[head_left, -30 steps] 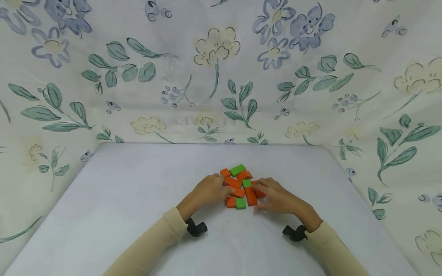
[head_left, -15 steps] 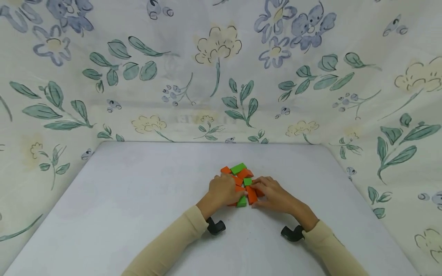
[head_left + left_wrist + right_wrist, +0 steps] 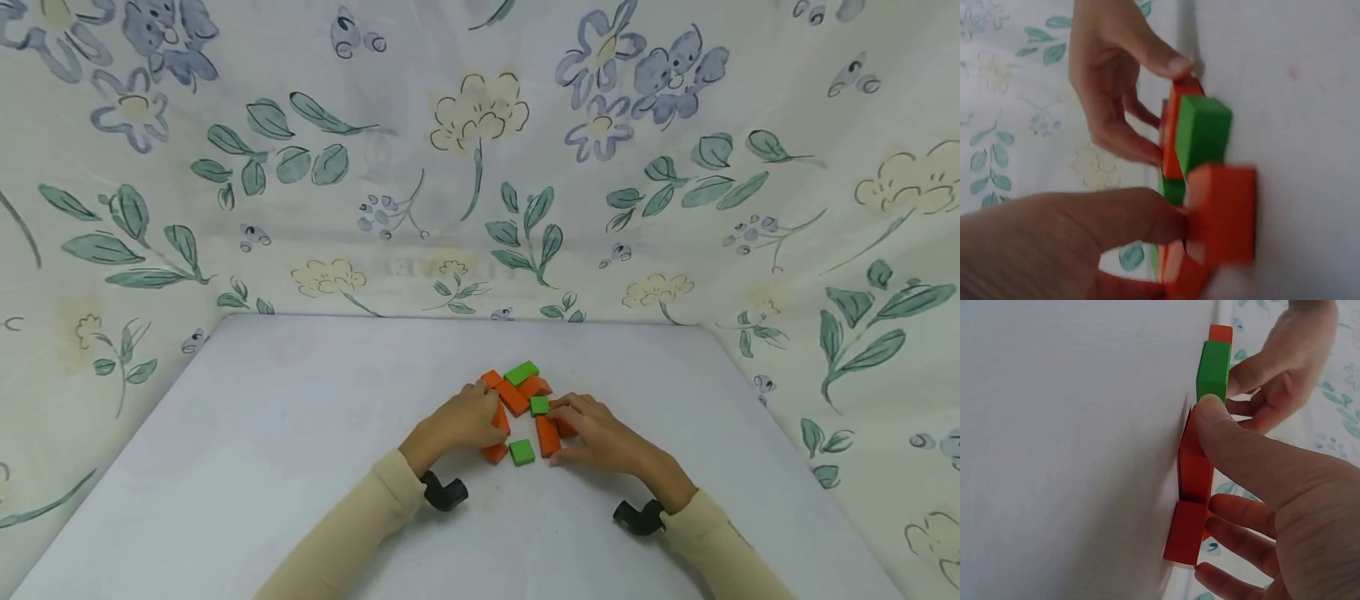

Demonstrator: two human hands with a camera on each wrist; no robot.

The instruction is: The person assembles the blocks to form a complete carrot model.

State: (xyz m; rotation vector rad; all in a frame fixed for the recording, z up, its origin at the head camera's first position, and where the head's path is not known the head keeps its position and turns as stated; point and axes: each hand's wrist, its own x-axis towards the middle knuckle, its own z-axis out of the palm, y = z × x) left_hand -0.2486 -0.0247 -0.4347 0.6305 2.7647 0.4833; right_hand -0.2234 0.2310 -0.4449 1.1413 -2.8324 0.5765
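A loose cluster of orange and green wooden blocks lies on the white table. My left hand (image 3: pixel 465 419) is at its left side, thumb and fingers pinching an orange block (image 3: pixel 502 419). Another orange block (image 3: pixel 494 454) lies just under the thumb, partly hidden. In front, a green block (image 3: pixel 522 452) sits apart from the others. On the right side, my right hand (image 3: pixel 596 433) holds a long orange block (image 3: pixel 548 437) between thumb and fingers, with a second orange block (image 3: pixel 566 423) under its fingers. A small green block (image 3: pixel 539 406) touches the long one's far end.
Toward the back of the cluster lie a green block (image 3: pixel 521 372) and several orange blocks (image 3: pixel 513 398). Floral fabric (image 3: pixel 480 200) hangs behind the white table (image 3: pixel 315 400) and along its sides. A black wrist camera (image 3: pixel 446 493) sits below the left hand.
My left hand went right over the blocks, then drew back left, pulling orange blocks along. A gap has opened beside the front green block, which has turned slightly. My right hand stays nearly still.
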